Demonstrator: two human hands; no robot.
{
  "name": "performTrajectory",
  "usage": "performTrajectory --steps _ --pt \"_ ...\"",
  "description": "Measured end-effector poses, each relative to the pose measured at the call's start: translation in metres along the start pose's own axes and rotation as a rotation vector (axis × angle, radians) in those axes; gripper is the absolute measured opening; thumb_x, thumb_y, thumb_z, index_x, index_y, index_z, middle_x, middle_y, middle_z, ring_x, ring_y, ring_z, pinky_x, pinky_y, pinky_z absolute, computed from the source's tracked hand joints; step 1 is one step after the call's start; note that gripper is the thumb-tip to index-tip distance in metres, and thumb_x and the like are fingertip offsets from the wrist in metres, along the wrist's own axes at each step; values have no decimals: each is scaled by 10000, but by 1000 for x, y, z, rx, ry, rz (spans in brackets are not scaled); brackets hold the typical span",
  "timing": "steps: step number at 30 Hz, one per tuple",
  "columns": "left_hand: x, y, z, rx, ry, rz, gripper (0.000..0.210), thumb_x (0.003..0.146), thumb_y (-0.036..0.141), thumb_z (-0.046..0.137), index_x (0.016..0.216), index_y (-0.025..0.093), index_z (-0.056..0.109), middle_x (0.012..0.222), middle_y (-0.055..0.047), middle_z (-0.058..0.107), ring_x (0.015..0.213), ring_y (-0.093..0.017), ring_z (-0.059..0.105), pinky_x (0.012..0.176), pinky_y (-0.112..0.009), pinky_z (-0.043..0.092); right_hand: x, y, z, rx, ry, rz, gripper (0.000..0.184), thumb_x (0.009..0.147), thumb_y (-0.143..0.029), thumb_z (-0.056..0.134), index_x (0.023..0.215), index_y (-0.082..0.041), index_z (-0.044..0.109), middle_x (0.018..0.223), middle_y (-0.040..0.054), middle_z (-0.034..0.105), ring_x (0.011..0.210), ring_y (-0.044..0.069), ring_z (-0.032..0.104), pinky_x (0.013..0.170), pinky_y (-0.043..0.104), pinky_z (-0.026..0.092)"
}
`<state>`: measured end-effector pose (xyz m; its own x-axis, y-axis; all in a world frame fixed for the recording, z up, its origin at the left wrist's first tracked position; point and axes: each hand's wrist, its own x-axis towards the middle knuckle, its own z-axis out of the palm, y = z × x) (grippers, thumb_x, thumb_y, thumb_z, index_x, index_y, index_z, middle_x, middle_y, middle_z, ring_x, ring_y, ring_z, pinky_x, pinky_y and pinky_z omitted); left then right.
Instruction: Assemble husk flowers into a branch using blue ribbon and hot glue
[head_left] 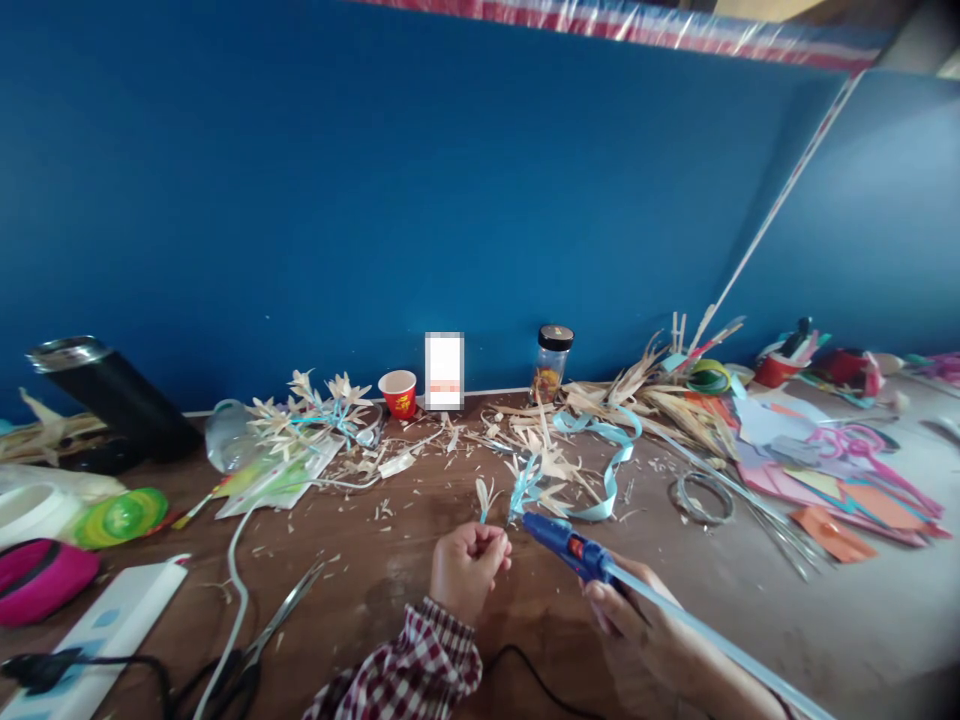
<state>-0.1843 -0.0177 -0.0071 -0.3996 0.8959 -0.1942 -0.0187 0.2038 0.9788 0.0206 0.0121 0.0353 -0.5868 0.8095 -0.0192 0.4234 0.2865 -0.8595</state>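
Note:
Low in the middle of the head view, my left hand pinches a small pale husk flower by its stem, the petals pointing up. To its right, my right hand is wrapped round the handle of a blue hot glue gun. The gun's nozzle points left, and a long translucent glue stick sticks out of its back. Just beyond the nozzle lies a bunch of husk flowers with light blue wrapping; whether the nozzle touches it I cannot tell. A light blue ribbon curls beside the bunch.
Scissors and a white power strip lie at the left. Behind stand a red paper cup and a lidded jar. A wire coil, coloured paper and dry husks are at the right.

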Motion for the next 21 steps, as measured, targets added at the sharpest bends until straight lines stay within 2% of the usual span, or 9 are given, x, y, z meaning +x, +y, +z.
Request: performTrajectory --steps 7,10,12,14,17,21 --pt "2 -2 2 -232 -6 -78 249 626 341 697 693 107 642 605 -56 674 487 -100 596 335 -128 338 -3 2 -10 -61 28 35 345 827 -507 418 744 -181 491 511 -41 467 443 91 399 419 198 320" --pt "6 -1 -1 -449 27 -160 300 561 344 762 689 105 634 590 -45 665 467 -69 569 326 -103 300 -6 15 -21 -181 96 30 314 804 -467 456 883 -176 544 555 -29 542 463 111 456 443 206 361" --pt "9 1 -5 -564 57 -201 334 516 330 796 711 110 639 591 -37 667 470 -60 566 336 -95 317 -10 26 -32 -280 173 23 351 800 -403 477 1078 -188 494 659 -11 627 519 140 536 508 230 419" --pt "12 4 -9 -618 93 -216 355 487 307 816 733 119 644 601 -30 673 486 -62 580 357 -93 357 -15 39 -45 -377 284 30 392 823 -352 462 1181 -206 403 808 26 677 617 171 606 596 266 461" --pt "13 8 -11 -646 154 -156 350 488 285 818 751 133 646 654 -26 688 517 -70 604 365 -89 385 -23 65 -71 -563 485 82 300 860 -357 417 1121 -210 413 909 79 667 729 214 639 652 314 473" --pt "11 10 -9 -645 213 -110 337 480 235 819 757 150 646 635 19 660 536 -73 624 390 -81 432 -28 109 -109 -836 663 83 324 850 -374 427 1097 -166 462 948 127 628 842 264 615 712 372 473"
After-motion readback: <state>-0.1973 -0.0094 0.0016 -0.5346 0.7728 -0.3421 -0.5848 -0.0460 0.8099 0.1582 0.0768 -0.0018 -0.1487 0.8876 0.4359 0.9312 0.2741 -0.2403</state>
